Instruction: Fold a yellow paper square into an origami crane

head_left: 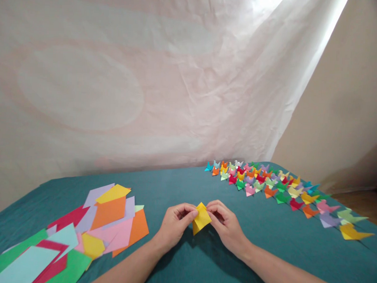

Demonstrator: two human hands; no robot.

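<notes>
A small folded piece of yellow origami paper [202, 219] is held up between my two hands, a little above the green cloth. My left hand [176, 223] pinches its left edge between thumb and fingers. On the other side, the thumb and fingertips of my right hand [225, 225] grip its upper right edge. Creases and a pointed lower corner show on the paper. Its back side is hidden from me.
Loose coloured paper sheets [108, 213] lie overlapping on the left of the green-covered table [174, 182]. Several rows of small folded paper birds [270, 191] stand along the right side. A pale sheet [165, 95] hangs behind the table.
</notes>
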